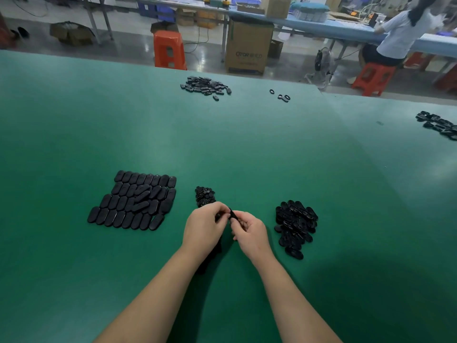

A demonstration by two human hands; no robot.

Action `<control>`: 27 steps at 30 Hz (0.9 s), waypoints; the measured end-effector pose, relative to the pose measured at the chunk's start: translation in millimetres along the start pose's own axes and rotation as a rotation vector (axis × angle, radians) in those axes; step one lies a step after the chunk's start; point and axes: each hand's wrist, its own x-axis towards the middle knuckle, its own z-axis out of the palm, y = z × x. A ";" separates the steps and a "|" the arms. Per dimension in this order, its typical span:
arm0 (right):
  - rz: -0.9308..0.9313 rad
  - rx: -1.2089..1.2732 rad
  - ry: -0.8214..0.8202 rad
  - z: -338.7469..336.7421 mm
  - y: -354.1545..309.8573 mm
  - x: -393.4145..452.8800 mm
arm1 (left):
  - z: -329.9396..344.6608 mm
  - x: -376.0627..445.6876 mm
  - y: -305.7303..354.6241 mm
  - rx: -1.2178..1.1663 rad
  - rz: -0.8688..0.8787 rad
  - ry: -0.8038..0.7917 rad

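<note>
Part [232,215] pinched btwn L grip [205,226], R grip [250,231].

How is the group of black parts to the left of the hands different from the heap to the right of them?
The left group lies flat in neat rows; the right heap is a loose pile of overlapping parts. The left group shows smooth closed faces; the right heap shows hollow sides with openings. The left group spreads wider. Both are black oval parts on the green table.
</note>
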 end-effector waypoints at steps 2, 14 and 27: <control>0.005 -0.011 0.001 0.1 0.3 -0.1 | 0.7 1.4 -0.8 0.028 -0.001 -0.005; -0.047 -0.087 -0.001 1.2 5.6 2.7 | 1.2 9.4 4.2 0.190 -0.019 -0.047; -0.059 -0.090 0.006 0.5 1.3 0.5 | -6.8 19.9 4.9 -0.101 -0.207 -0.118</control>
